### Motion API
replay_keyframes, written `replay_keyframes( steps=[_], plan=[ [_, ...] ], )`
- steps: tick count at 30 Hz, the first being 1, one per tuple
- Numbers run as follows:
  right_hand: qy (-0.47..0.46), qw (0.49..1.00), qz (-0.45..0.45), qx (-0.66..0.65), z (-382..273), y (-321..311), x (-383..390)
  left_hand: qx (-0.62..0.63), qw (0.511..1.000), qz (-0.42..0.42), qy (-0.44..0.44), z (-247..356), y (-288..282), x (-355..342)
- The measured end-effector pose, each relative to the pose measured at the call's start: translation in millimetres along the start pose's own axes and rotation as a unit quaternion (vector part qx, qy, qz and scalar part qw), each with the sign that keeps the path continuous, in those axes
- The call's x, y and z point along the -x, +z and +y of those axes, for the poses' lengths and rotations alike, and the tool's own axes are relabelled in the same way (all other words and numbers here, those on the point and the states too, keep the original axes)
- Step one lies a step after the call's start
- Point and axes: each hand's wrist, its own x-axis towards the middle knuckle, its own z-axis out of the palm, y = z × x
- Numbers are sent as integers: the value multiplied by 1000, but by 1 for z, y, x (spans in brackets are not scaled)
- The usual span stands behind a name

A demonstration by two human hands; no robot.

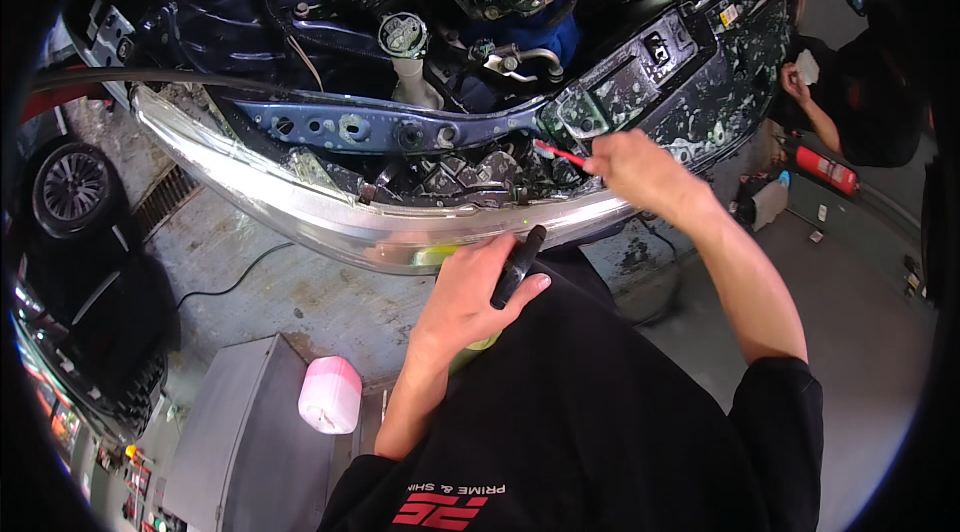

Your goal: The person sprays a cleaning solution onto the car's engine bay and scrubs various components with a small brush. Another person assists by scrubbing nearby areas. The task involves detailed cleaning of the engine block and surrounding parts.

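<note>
My right hand (pixel 635 170) is closed around the red handle of a small brush (pixel 562 154). Its pale bristle end is down among the dark parts just behind the car's shiny front edge (pixel 340 227). Nearer my body, my left hand (pixel 465 297) grips what looks like a spray bottle (pixel 520 264) with a black head. Some yellow-green of its body shows below the palm; the rest is hidden. White foamy spots cover the black panel (pixel 700 82) to the right. A blue-painted crossbar (pixel 350 127) runs along the front of the engine bay.
A white filler cap (pixel 404 35) stands up within the engine bay. On the floor at left are a grey cabinet (pixel 235 432) and a pink-and-white jug (pixel 330 395), with a dark car (pixel 90 272) beyond. At right, another person's hand (pixel 797 82) holds something pale near a red fire extinguisher (pixel 826 170).
</note>
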Motion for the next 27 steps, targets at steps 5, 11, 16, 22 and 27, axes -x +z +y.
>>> replay_keyframes(
  steps=[5,11,16,22,27],
  plan=[
    [24,997,43,66,-33,7,-14,-6,1000,-25,7,-3,-14,0],
    [39,978,-118,168,-72,-34,-59,35,998,-43,0,-7,-19,7],
    [44,971,-109,209,-60,-25,-75,59,998,-37,-6,-14,-20,12],
    [78,981,-72,163,-54,-32,-63,44,998,-35,3,-16,-20,11],
    [106,975,-73,181,-64,-32,-25,42,998,37,7,-17,-22,10]
  ],
)
